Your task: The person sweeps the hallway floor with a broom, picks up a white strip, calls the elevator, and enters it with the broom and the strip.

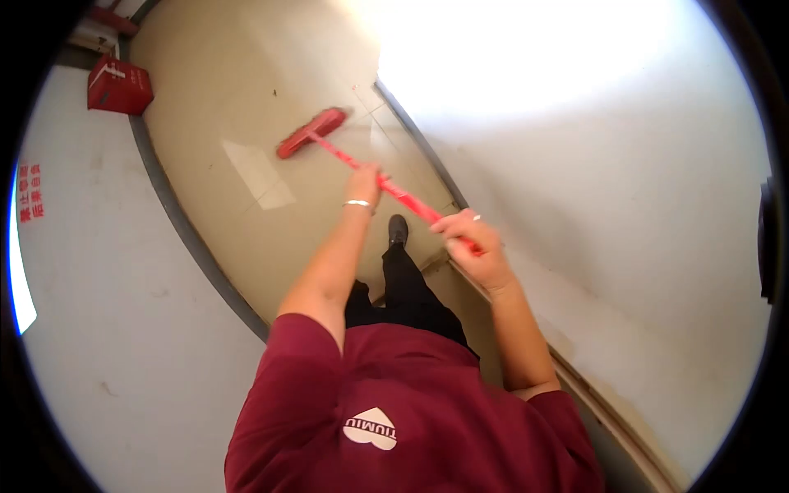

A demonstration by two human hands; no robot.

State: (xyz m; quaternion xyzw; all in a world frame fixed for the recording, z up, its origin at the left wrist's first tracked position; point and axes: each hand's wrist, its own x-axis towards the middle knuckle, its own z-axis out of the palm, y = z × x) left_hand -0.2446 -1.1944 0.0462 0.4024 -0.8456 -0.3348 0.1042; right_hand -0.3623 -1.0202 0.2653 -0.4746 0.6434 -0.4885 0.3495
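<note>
A red broom (408, 200) slants across the middle of the head view, its wide red head (311, 132) down on the tiled floor ahead of my feet. Partway along the handle, my left hand (365, 184) is wrapped around it, with a silver bracelet at the wrist. My right hand (477, 246) grips the handle near its upper end and wears a ring. Both hands are slightly blurred, and the palms are hidden.
Walls with grey skirting (185, 234) run along both sides of the beige floor (238, 99). A red box (120, 85) stands against the left wall, farther ahead. Bright light washes out the upper right wall. Small dark specks lie on the floor.
</note>
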